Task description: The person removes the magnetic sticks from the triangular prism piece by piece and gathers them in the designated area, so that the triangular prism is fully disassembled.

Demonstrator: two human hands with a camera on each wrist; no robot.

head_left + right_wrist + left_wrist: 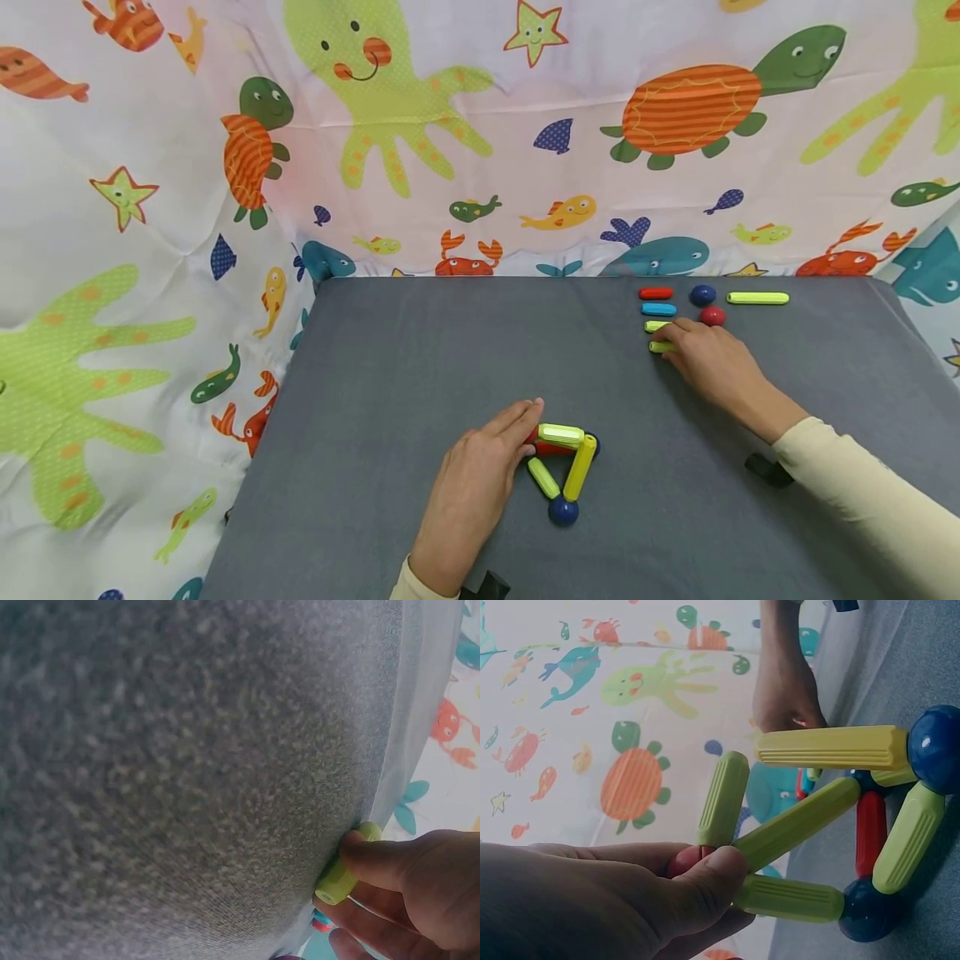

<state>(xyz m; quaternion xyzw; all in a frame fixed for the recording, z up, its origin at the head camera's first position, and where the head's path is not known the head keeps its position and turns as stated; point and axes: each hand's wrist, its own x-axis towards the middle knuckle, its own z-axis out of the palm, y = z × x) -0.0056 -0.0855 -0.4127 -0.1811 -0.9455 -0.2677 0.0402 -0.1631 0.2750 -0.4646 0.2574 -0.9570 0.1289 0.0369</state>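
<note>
My left hand (476, 475) holds a frame of magnetic sticks and balls, with thumb and fingers pinching a red ball (684, 860) at its corner. Light green sticks (791, 898) run from that ball. The frame also has a yellow stick (579, 469), a red stick (870, 832) and blue balls (563, 511). At the back right, my right hand (712, 365) pinches a light green stick (337, 881) between thumb and fingers, close to the table surface. Another light green stick (656, 327) lies just beyond it, partly covered by the fingers.
Past the right hand lie a red stick (656, 293), a blue stick (658, 309), a dark blue ball (702, 295), a red ball (712, 316) and a longer light green stick (757, 297). A sea-animal print cloth (480, 242) hangs behind the grey table (420, 350).
</note>
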